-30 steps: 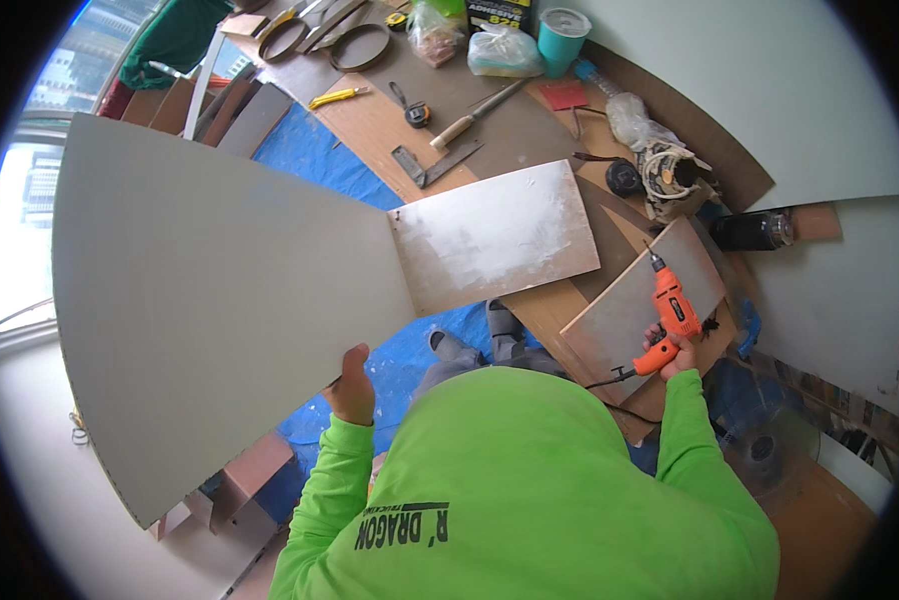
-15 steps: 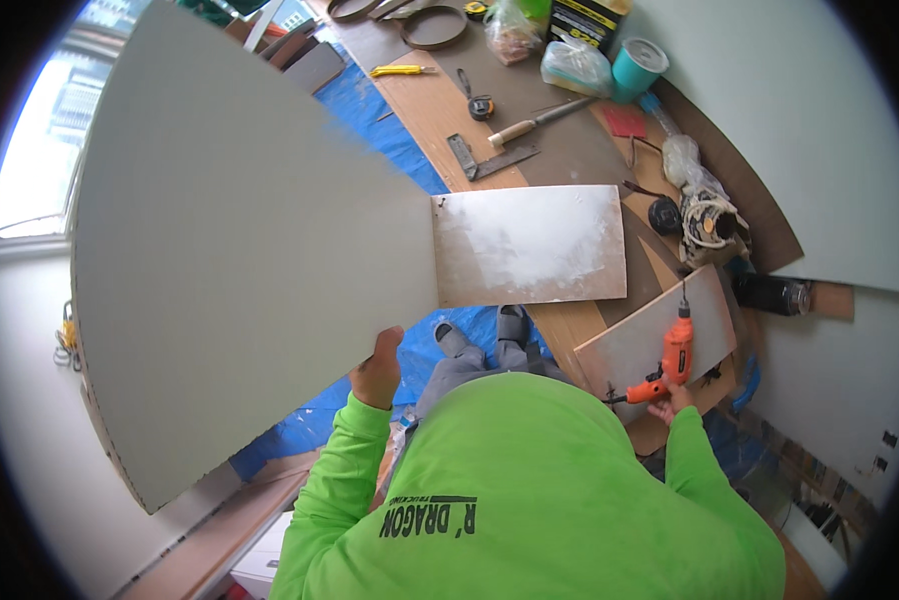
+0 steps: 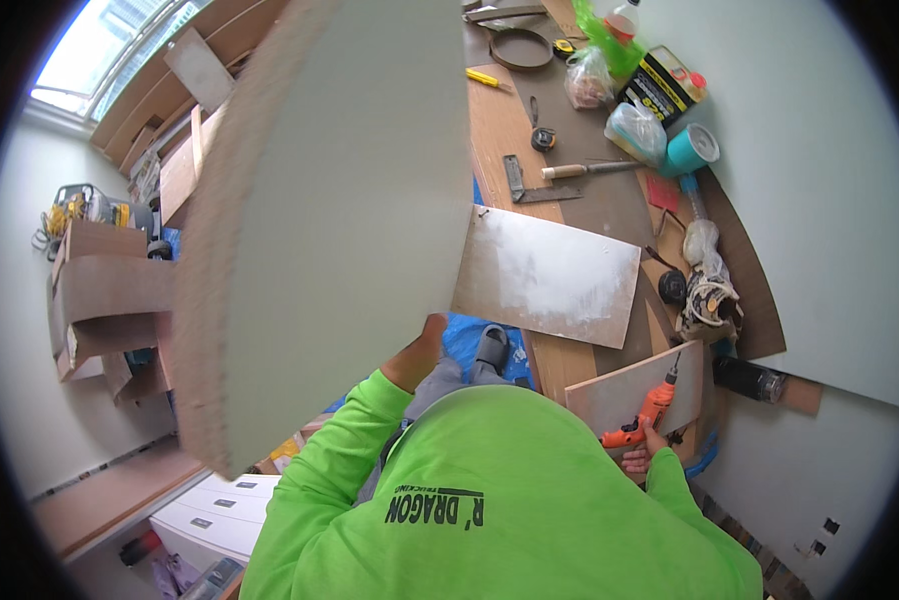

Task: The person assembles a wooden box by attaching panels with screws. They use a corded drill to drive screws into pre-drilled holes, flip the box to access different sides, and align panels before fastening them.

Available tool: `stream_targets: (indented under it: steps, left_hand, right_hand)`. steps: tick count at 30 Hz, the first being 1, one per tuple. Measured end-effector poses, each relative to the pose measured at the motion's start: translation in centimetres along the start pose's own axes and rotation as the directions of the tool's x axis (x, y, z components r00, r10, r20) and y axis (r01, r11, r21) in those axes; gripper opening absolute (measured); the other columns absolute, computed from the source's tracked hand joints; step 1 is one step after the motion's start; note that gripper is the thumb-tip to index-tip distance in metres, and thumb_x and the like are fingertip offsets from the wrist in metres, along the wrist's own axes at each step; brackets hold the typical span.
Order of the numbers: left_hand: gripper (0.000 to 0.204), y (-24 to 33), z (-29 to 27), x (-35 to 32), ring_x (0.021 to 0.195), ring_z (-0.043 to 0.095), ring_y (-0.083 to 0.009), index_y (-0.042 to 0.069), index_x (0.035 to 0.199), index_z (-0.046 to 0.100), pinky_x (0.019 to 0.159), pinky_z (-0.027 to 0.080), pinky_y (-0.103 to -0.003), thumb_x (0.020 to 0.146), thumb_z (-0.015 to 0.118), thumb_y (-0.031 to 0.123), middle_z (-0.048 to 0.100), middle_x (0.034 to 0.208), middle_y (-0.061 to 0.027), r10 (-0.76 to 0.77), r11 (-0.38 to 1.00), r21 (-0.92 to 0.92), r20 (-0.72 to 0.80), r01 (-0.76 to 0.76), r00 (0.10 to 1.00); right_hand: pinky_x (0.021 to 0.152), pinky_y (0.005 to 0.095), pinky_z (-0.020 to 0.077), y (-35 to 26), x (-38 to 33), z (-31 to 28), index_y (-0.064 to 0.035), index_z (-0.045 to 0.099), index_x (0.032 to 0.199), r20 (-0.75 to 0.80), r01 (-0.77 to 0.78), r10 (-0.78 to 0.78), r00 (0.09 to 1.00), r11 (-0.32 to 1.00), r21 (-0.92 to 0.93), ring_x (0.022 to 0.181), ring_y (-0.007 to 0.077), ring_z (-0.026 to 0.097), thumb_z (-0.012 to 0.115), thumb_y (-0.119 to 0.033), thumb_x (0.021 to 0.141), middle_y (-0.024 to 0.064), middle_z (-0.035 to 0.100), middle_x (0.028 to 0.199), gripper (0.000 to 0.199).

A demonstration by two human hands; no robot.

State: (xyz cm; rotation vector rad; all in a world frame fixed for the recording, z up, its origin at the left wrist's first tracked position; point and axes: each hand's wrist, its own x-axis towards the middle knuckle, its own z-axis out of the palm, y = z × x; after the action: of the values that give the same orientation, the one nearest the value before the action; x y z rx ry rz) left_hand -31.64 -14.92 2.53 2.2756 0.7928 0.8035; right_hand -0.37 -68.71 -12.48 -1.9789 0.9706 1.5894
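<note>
A large pale grey panel [image 3: 349, 220] stands tilted up on my left, its rough brown left edge [image 3: 204, 280] blurred. My left hand [image 3: 419, 355] is at its lower right edge, gripping it, with the fingers hidden behind. An orange power drill [image 3: 655, 405] with a bit in its chuck is in my right hand [image 3: 649, 449], the thumb against its body and fingers showing below the handle. Behind the drill is a thin board [image 3: 594, 392]. A board smeared with white powder [image 3: 569, 265] meets the large panel's right edge; whether they are joined I cannot tell.
On the workbench [image 3: 494, 130] lie a try square [image 3: 516, 180], a wooden-handled tool [image 3: 569, 172], tape measures [image 3: 542, 138], a yellow cutter [image 3: 487, 79], a teal tumbler [image 3: 691, 150] and a black bottle [image 3: 749, 380]. White drawers [image 3: 219, 510] and curved wood pieces [image 3: 119, 295] are at left.
The view has turned left, bringing in the drawers and wood pieces. The large panel has swung, and the white-powdered board now slants. Both hands keep their hold.
</note>
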Motion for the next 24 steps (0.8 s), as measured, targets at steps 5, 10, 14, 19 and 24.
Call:
stream_targets:
  steps: [5, 10, 14, 19, 24]
  left_hand:
    - [0.004, -0.1, 1.0, -0.3, 0.068, 0.060, -0.0184, 0.000, 0.080, 0.067, 0.064, 0.049, -0.033, 0.083, 0.066, -0.003, 0.064, 0.074, -0.0048, -0.045, 0.999, -0.010, 0.021, 0.046, 0.999]
    - [0.005, -0.3, 0.7, -0.6, 0.067, 0.059, -0.0175, 0.000, 0.079, 0.066, 0.063, 0.049, -0.033, 0.083, 0.067, -0.003, 0.064, 0.074, -0.0046, -0.189, 0.975, -0.109, 0.056, 0.194, 0.980]
    - [0.006, -0.9, 1.6, -0.3, 0.066, 0.059, -0.0153, 0.000, 0.078, 0.067, 0.062, 0.048, -0.032, 0.083, 0.066, -0.004, 0.064, 0.073, -0.0037, -0.025, 0.993, -0.119, -0.056, 0.018, 0.998]
    - [0.008, -0.5, 1.3, -0.1, 0.066, 0.060, -0.0130, 0.000, 0.079, 0.067, 0.063, 0.049, -0.029, 0.082, 0.066, -0.007, 0.065, 0.073, -0.0015, -0.070, 0.986, -0.155, -0.088, 0.056, 0.994]
    - [0.008, 0.7, 0.3, 0.4, 0.068, 0.061, -0.0124, 0.000, 0.079, 0.067, 0.063, 0.050, -0.029, 0.082, 0.066, -0.008, 0.066, 0.075, -0.0014, -0.138, 0.955, -0.279, -0.107, 0.104, 0.985]
  right_hand:
    - [0.059, 0.0546, 0.0598, -2.6, 1.3, -2.3, 0.0154, 0.057, 0.108, -0.149, -0.115, 0.074, 0.986, 0.950, -0.289, 0.067, 0.0439, 0.071, 0.045, -0.081, 0.092, 0.0329, 0.070, 0.089, 0.098]
    - [0.055, 0.0527, 0.0588, -8.1, 1.4, -0.2, 0.0131, 0.063, 0.095, -0.124, 0.002, -0.083, 0.989, 0.838, -0.545, 0.060, 0.0410, 0.070, 0.049, -0.067, 0.099, 0.0311, 0.071, 0.083, 0.082]
    - [0.088, 0.0468, 0.0573, -12.5, 4.4, -0.9, 0.0089, 0.068, 0.109, 0.079, 0.218, -0.707, 0.703, 0.108, -0.970, 0.095, 0.0426, 0.072, 0.063, -0.046, 0.097, 0.0295, 0.073, 0.101, 0.056]
    - [0.115, 0.0463, 0.0400, -17.4, 0.8, 8.4, 0.0039, 0.052, 0.144, -0.090, 0.549, -0.948, 0.307, 0.253, -0.797, 0.134, 0.0443, 0.052, 0.070, -0.038, 0.090, 0.0299, 0.057, 0.141, 0.071]
    - [0.116, 0.0453, 0.0392, -22.5, 1.2, 14.9, 0.0080, 0.046, 0.146, -0.262, 0.396, -0.796, 0.546, 0.521, -0.756, 0.135, 0.0440, 0.053, 0.073, -0.043, 0.087, 0.0315, 0.055, 0.143, 0.082]
